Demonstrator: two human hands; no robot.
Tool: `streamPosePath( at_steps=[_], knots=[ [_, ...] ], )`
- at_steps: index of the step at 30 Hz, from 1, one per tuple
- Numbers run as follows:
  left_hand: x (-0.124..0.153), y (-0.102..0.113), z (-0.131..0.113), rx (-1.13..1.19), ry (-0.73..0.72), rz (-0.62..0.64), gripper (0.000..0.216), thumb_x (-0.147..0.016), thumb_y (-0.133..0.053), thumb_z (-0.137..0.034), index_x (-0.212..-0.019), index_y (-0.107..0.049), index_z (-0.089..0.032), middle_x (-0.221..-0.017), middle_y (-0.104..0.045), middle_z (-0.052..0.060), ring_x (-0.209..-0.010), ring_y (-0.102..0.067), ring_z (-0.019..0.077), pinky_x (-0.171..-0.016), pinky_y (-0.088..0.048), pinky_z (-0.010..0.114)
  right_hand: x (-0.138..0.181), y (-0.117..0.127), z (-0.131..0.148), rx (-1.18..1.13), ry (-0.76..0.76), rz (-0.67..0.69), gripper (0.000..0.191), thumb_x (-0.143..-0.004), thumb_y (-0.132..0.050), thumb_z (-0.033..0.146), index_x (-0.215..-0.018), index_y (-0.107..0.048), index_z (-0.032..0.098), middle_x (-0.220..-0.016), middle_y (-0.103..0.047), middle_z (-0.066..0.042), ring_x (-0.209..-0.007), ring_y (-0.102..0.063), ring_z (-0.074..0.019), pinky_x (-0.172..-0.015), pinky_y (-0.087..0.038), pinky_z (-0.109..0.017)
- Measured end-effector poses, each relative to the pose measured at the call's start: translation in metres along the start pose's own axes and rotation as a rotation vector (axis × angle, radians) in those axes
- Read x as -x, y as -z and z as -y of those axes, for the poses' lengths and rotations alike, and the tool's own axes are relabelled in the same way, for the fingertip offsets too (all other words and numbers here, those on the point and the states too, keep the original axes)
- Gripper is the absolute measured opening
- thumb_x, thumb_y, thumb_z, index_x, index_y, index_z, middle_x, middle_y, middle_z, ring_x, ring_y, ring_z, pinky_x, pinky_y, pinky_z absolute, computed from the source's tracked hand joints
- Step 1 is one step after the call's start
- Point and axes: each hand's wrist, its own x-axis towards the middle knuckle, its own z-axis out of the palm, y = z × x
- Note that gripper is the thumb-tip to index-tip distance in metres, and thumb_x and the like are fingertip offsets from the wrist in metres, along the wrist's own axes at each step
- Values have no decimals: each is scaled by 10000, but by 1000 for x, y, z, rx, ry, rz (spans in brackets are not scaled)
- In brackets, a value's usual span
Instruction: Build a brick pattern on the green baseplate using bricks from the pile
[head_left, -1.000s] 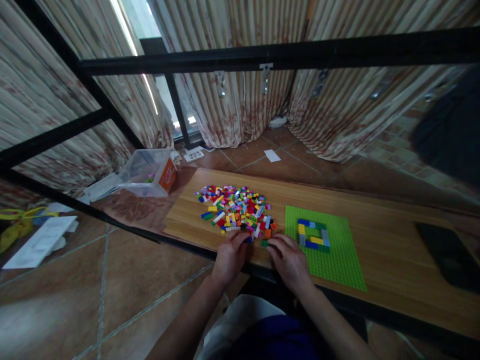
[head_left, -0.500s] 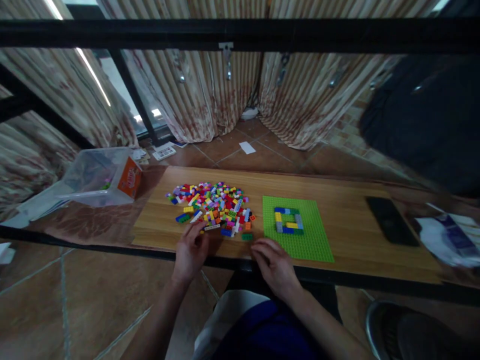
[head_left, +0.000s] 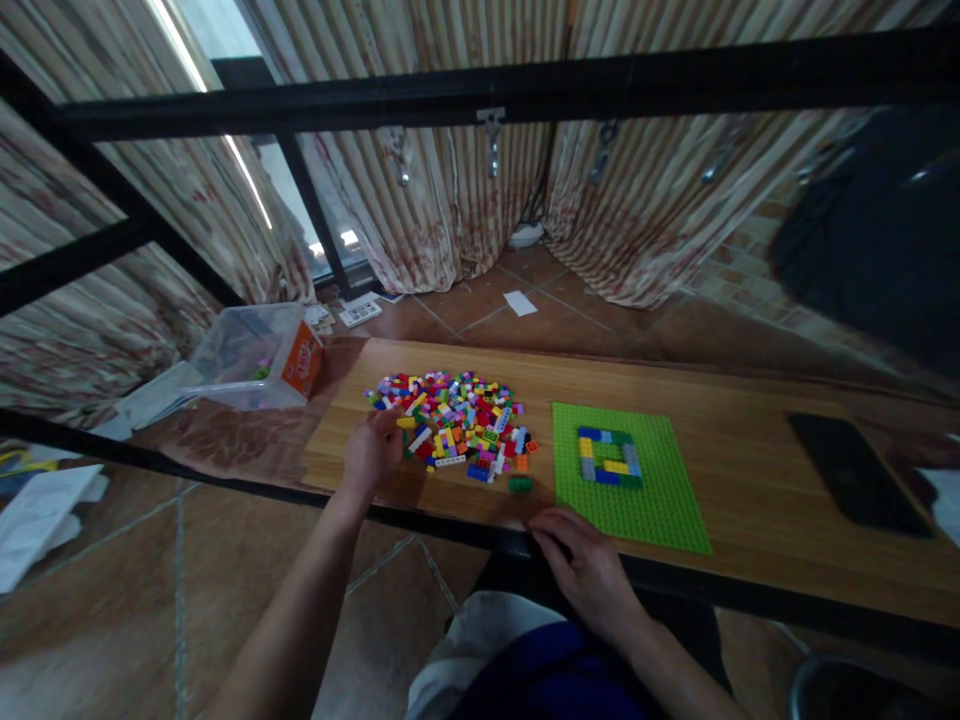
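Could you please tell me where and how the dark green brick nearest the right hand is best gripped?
Pinch the dark green brick by its short ends, probably best from above and the near side, where the right hand is. It lies lengthwise left to right, with bare wood before it and at both ends; an orange brick sits close behind its far side.

White lettering [head_left: 302,358] on orange label [head_left: 298,372] of clear box [head_left: 244,385], black print [head_left: 361,313] on white card [head_left: 372,304]: both unreadable.
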Motion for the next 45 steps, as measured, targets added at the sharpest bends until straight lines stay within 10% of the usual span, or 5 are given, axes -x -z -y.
streamPosePath(
  at_steps=[12,20,27,34,45],
  knots=[
    [-19,-5,-10,-163,-17,93,306,-807,-535,-318,-1005,-710,-163,-881,-707,98,-827,-658,245,-778,-509,337,-43,-16,-1,276,-26,-94,237,-875,-530,151,-1041,-681,230,-1063,-668,-92,-997,-610,-258,-871,-518,-422],
    [-6,-5,-12,-10,-23,-98,383,-836,-505,-417,-1053,-675,-151,-1026,-682,126,-874,-651,269,-792,-524,388,-40,1,-10,165,-74,-177,217,-883,-548,162,-1026,-685,250,-997,-685,-64,-958,-632,-224,-868,-528,-390],
    [50,-30,-98,364,-323,65,278,-879,-523,-346,-1090,-648,-215,-1107,-674,72,-1042,-621,240,-950,-484,381,-41,85,-63,184,-238,-368,182,-868,-577,258,-978,-719,226,-1005,-697,-73,-936,-644,-223,-861,-523,-414],
    [57,-82,-199,451,-512,257,332,-850,-556,-197,-1171,-640,-222,-1122,-684,78,-1088,-577,265,-1016,-415,438,-52,94,-86,246,-131,-236,182,-855,-574,207,-915,-740,255,-969,-722,-37,-976,-615,-212,-915,-474,-414],
    [41,-116,-227,221,-533,314,375,-884,-520,-161,-1239,-628,-210,-999,-739,38,-978,-569,251,-948,-431,400,-46,97,-93,117,-89,-296,190,-863,-565,191,-862,-743,255,-990,-725,-39,-981,-614,-204,-930,-464,-401]
  ],
)
